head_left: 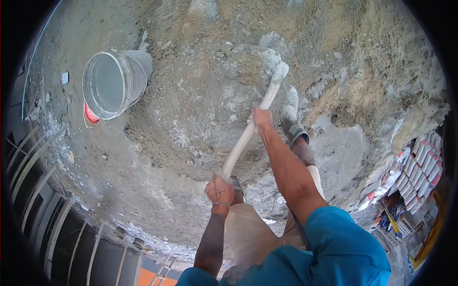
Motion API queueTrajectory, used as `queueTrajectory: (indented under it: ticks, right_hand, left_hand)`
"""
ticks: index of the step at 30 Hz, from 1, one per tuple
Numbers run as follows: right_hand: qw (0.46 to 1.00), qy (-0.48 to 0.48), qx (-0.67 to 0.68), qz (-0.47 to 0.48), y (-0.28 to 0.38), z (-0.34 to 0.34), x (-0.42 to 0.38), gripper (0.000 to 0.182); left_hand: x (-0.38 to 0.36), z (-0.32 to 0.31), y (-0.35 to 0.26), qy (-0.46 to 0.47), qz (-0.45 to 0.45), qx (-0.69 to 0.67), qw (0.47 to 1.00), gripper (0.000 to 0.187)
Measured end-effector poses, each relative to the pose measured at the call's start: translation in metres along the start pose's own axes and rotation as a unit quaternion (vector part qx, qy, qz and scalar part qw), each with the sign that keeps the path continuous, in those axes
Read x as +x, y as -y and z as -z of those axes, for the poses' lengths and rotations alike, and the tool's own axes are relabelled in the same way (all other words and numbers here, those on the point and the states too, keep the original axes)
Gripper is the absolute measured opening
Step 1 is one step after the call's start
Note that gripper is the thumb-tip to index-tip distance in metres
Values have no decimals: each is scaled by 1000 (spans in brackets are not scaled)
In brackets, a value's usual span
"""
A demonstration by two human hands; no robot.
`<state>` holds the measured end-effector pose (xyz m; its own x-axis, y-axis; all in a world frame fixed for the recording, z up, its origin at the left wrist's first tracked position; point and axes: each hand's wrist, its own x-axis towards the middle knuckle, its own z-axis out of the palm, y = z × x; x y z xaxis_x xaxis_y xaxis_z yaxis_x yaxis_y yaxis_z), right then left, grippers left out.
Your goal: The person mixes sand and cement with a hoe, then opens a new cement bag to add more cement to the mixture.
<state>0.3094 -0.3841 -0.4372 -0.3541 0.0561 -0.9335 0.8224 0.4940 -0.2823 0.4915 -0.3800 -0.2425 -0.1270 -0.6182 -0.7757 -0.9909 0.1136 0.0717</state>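
A hoe [246, 132] with a pale, dusty wooden handle slants across the middle of the view. Its head, caked in grey, meets the sandy grey mix [200, 114] at the top; the blade is partly hidden there. Near the handle's lower end, my left hand [220, 190] is wrapped round the wood. Farther up, about midway along, my right hand [261, 119] grips the same handle. My feet and lower legs show beside the hoe, on the mix.
A whitish bucket [136, 71] stands at upper left, grey inside, with a red object [90, 113] beside it. Stacked bags [423, 167] are at the right. Wooden poles [59, 229] line the lower left, and an orange surface [157, 278] shows at the bottom.
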Motion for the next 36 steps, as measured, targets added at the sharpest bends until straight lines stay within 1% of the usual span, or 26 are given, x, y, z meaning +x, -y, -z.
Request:
queueTrajectory:
  ticks: [2, 4, 5, 6, 7, 9, 11, 13, 14, 15, 16, 17, 18, 20, 21, 23, 24, 25, 26, 27, 29, 31, 32, 34, 35, 36]
  right_hand:
    - [992, 67, 93, -61, -22, -7, -93, 17]
    - [980, 117, 135, -84, -76, -4, -156, 16]
    - [985, 92, 120, -82, -98, -4, -185, 15]
    - [983, 133, 19, -123, -139, 5, -190, 15]
    - [986, 131, -35, -100, -114, 12, -218, 15]
    - [986, 118, -88, -73, -75, 26, -228, 16]
    - [992, 83, 92, 30, -51, 53, -198, 17]
    - [976, 31, 10, 215, 20, 94, -151, 28]
    - [961, -57, -66, 261, 59, 115, -127, 29]
    - [937, -128, -149, 288, 99, 136, -104, 34]
    - [853, -235, -271, 380, 132, 157, -74, 39]
    - [851, -275, -303, 329, 166, 174, -48, 47]
    - [829, -303, -358, 304, 190, 204, 8, 44]
    - [875, -238, -366, 211, 227, 207, 18, 31]
    - [873, -237, -370, 210, 208, 206, 40, 31]
    - [864, -217, -433, 136, 143, 194, 94, 39]
    - [840, -232, -470, 139, 108, 159, 79, 48]
    - [826, -279, -452, 188, 71, 129, 83, 50]
    - [887, -209, -389, 136, 78, 95, 32, 50]
    - [921, -170, -333, 111, 69, 79, 25, 45]
    - [928, -145, -313, 143, 44, 58, 14, 41]
    - [929, -115, -298, 186, 26, 42, -54, 44]
    - [946, -79, -247, 197, 8, 38, -82, 49]
    - [946, -11, -235, 224, -38, 32, -144, 50]
    - [972, 55, -148, 172, -46, 30, -186, 49]
    - [961, 96, -191, 174, -64, 37, -214, 49]
  left_hand:
    - [-45, 19, 47, -30, 11, 13, 999, 34]
    - [-103, 12, 103, -57, 48, 41, 996, 34]
    - [-128, -1, 135, -63, 68, 47, 995, 33]
    - [-147, -7, 153, -65, 74, 39, 994, 31]
    - [-158, -11, 162, -66, 93, 33, 993, 29]
    - [-142, -17, 138, -66, 62, 3, 996, 28]
    - [-123, -34, 101, -38, 31, -47, 998, 27]
    - [-73, -53, 30, 33, -83, -219, 972, 32]
    - [-50, -65, -9, 70, -128, -144, 979, 33]
    - [-31, -60, -63, 78, -151, -193, 966, 36]
    - [-8, -75, -97, 130, -195, -251, 939, 39]
    - [13, -76, -137, 214, -195, -297, 910, 39]
    - [25, -71, -170, 239, -206, -329, 890, 34]
    - [36, -62, -209, 243, -228, -253, 908, 29]
    - [35, -74, -199, 245, -225, -256, 908, 29]
    - [37, -91, -148, 279, -141, -306, 899, 29]
    - [40, -89, -115, 294, -112, -334, 889, 30]
    - [42, -88, -81, 306, -82, -361, 877, 31]
    - [47, -57, -62, 341, -41, -373, 862, 28]
    - [44, -25, -49, 381, 2, -383, 842, 25]
    - [26, -4, -21, 410, 31, -441, 798, 16]
    - [-14, 0, 14, 393, 65, -438, 806, 14]
    - [-39, 5, 31, 367, 51, -414, 831, 17]
    - [-95, 15, 77, 365, 101, -466, 800, 17]
    - [-119, 27, 94, 387, 124, -415, 814, 20]
    - [-144, 32, 108, 392, 139, -398, 818, 15]
